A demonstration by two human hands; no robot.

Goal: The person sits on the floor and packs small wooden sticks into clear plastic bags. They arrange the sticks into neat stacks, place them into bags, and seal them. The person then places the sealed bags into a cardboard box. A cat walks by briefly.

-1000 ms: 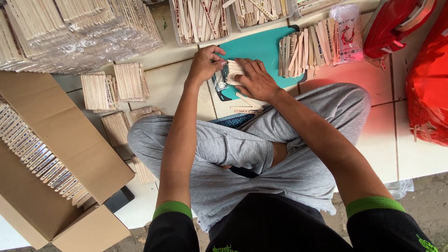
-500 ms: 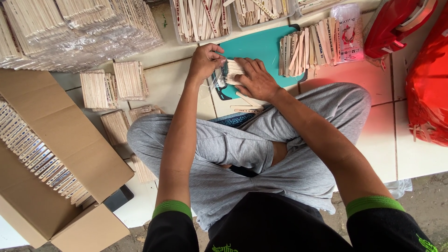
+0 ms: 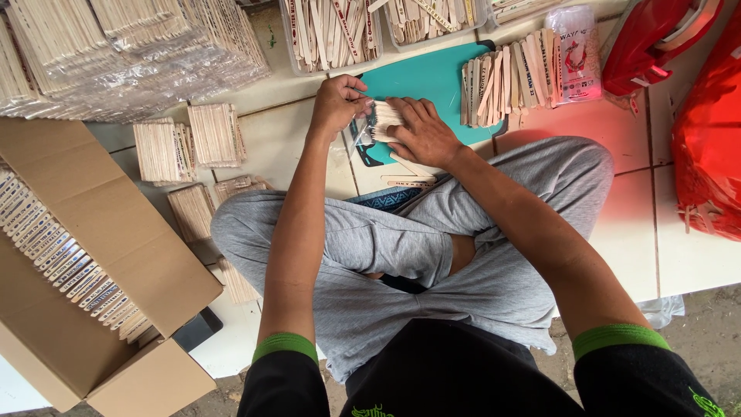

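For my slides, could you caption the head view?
Left hand and right hand slip wooden sticks into a clear bag.
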